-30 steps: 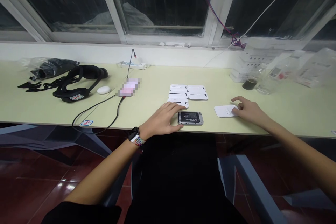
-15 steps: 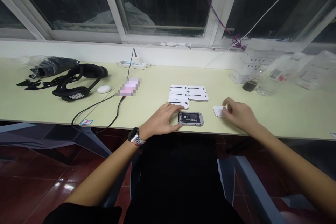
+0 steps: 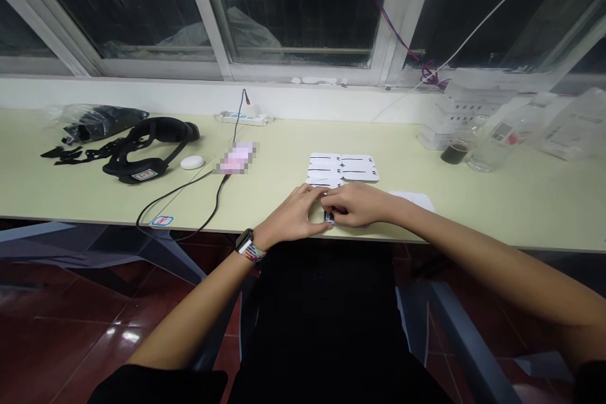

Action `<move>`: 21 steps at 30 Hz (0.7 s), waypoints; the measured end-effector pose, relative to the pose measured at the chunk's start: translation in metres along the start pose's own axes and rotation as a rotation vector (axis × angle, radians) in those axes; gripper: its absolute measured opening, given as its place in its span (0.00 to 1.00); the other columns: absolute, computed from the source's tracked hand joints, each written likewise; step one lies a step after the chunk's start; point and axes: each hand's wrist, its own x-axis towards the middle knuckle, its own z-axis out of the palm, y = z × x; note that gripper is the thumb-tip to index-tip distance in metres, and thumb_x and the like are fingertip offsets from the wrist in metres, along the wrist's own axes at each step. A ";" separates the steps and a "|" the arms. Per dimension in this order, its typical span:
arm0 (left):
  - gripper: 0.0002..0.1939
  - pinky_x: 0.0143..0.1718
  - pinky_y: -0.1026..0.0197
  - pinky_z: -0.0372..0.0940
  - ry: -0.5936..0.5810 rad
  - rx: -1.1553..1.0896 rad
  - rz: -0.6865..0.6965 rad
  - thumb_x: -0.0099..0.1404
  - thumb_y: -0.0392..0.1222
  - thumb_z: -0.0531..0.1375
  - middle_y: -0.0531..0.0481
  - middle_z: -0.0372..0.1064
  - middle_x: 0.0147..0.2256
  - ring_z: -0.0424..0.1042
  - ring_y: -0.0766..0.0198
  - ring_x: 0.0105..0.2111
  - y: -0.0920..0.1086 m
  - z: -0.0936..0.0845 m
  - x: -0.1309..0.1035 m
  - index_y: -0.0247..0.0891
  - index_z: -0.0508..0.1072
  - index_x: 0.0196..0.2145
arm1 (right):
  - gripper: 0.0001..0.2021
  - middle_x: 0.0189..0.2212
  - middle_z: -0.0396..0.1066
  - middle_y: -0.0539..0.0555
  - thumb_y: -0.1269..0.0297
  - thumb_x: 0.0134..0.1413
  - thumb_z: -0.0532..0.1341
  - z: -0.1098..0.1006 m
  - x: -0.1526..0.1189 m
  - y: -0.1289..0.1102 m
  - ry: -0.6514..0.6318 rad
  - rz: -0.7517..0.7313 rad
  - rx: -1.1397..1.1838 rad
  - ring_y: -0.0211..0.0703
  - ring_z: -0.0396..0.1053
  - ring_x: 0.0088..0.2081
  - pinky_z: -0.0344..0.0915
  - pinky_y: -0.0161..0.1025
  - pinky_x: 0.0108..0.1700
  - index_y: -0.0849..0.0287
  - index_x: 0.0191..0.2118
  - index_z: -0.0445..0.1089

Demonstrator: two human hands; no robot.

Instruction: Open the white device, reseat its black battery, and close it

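Observation:
A small device with a dark battery label (image 3: 328, 217) lies near the table's front edge, mostly covered by my right hand (image 3: 360, 204). That hand's fingers are bent and pressed together at the device's left end; what they pinch, if anything, is hidden. My left hand (image 3: 294, 214) rests at the same end, thumb and fingers curved around the device's left side. Behind the hands lie several white rounded pieces (image 3: 358, 168) marked with a black line and a W. A white cover (image 3: 416, 200) lies flat under my right forearm.
A black headset (image 3: 137, 167), a white oval case (image 3: 192, 163) and a blurred pink phone (image 3: 238, 156) with cables lie on the left. White boxes (image 3: 445, 120), a dark cup (image 3: 453, 152) and a clear bottle (image 3: 487, 151) stand at the back right.
My right hand has left the white cover and moved left onto the device. The cover now lies flat on the table. My left hand has stayed in place beside the device.

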 end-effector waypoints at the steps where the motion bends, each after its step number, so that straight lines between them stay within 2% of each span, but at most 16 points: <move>1: 0.36 0.70 0.38 0.64 0.001 -0.008 -0.006 0.68 0.52 0.70 0.44 0.68 0.66 0.64 0.42 0.68 0.000 0.000 0.000 0.50 0.64 0.69 | 0.06 0.27 0.65 0.47 0.72 0.59 0.59 -0.001 0.001 0.001 -0.012 -0.002 -0.005 0.37 0.58 0.27 0.48 0.39 0.33 0.56 0.31 0.64; 5: 0.45 0.68 0.37 0.65 0.018 -0.031 -0.067 0.64 0.52 0.72 0.43 0.64 0.69 0.65 0.40 0.68 0.000 0.000 0.000 0.51 0.59 0.73 | 0.06 0.23 0.61 0.45 0.74 0.58 0.58 -0.008 0.004 -0.001 -0.070 0.003 -0.014 0.36 0.56 0.25 0.46 0.39 0.32 0.56 0.32 0.65; 8: 0.48 0.65 0.37 0.67 0.026 -0.029 -0.102 0.62 0.52 0.74 0.41 0.67 0.66 0.67 0.39 0.65 0.001 0.000 -0.001 0.51 0.58 0.74 | 0.06 0.24 0.65 0.45 0.71 0.58 0.60 -0.011 0.009 -0.002 -0.106 -0.001 0.008 0.35 0.56 0.25 0.47 0.39 0.32 0.56 0.31 0.64; 12: 0.48 0.66 0.37 0.66 0.027 -0.008 -0.117 0.63 0.51 0.73 0.40 0.66 0.66 0.65 0.39 0.65 0.001 0.001 -0.001 0.49 0.58 0.74 | 0.08 0.26 0.70 0.45 0.64 0.60 0.62 -0.013 0.015 0.000 -0.122 -0.011 0.030 0.36 0.61 0.26 0.49 0.38 0.34 0.56 0.30 0.65; 17: 0.46 0.66 0.37 0.65 0.015 0.001 -0.116 0.65 0.53 0.71 0.39 0.65 0.66 0.64 0.38 0.65 0.001 0.000 -0.002 0.47 0.57 0.75 | 0.10 0.25 0.68 0.46 0.60 0.59 0.64 -0.011 0.020 0.001 -0.135 -0.029 -0.015 0.37 0.58 0.26 0.48 0.39 0.33 0.56 0.29 0.66; 21: 0.45 0.65 0.37 0.65 0.031 0.016 -0.100 0.64 0.52 0.71 0.39 0.66 0.66 0.65 0.38 0.65 -0.001 0.002 -0.001 0.47 0.58 0.73 | 0.11 0.24 0.65 0.45 0.60 0.58 0.64 -0.013 0.024 -0.001 -0.123 -0.051 -0.027 0.37 0.57 0.26 0.47 0.39 0.33 0.55 0.28 0.63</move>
